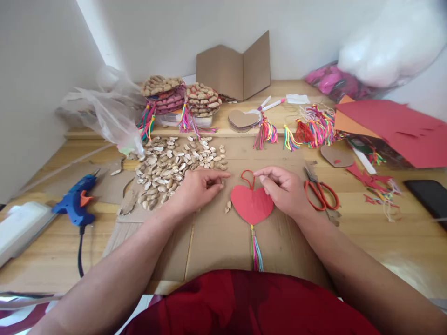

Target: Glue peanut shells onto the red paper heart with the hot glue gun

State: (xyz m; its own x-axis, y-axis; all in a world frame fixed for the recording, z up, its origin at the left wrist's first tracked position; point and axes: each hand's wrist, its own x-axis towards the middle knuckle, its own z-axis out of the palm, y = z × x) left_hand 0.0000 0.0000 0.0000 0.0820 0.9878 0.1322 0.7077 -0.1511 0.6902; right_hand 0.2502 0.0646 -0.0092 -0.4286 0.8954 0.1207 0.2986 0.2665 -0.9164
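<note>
Lying at the left on the smooth, grained wooden surface is a blue plastic glue gun, its nozzle pointing away and rightward. Next, rough, curved tan peanut shells spread over flat brown cardboard. Near their right side, the left hand has thumb and forefinger slightly parted and holds nothing. Between both hands, a flat red paper heart lies on the cardboard, its tip towards the person; its long axis, from thin red cord loop to stringy multicoloured tassel, runs far to near. The right hand is loosely curled, fingertips beside the loop; whether they grip it I cannot tell. Farther right lie orange-handled metal scissors.
</note>
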